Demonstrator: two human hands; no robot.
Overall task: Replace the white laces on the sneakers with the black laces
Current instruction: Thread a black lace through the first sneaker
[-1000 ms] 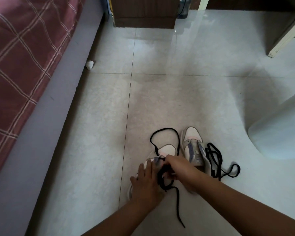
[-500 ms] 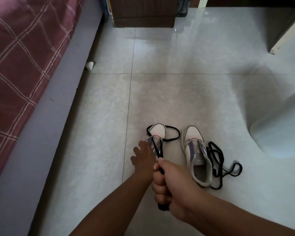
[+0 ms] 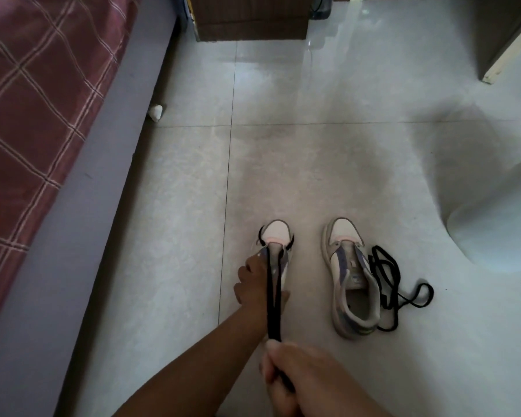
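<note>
Two white and purple sneakers stand on the tiled floor. My left hand [image 3: 254, 281] grips the left sneaker [image 3: 275, 236] at its side. A black lace [image 3: 273, 299] runs through the lowest eyelets near the toe, and both ends stretch taut back to my right hand [image 3: 295, 383], which grips them in a fist close to the camera. The right sneaker [image 3: 348, 278] has no lace in it. A second black lace [image 3: 391, 284] lies loose on the floor against its right side.
A bed with a red checked cover [image 3: 27, 100] and grey frame runs along the left. A small white scrap [image 3: 156, 112] lies by its base. Wooden furniture [image 3: 250, 19] stands at the back, a white rounded object [image 3: 500, 224] at the right.
My right hand has pulled the black lace ends back toward me, drawing the slack loop tight round the toe eyelets. My left hand shifted from the top of the sneaker to its side.
</note>
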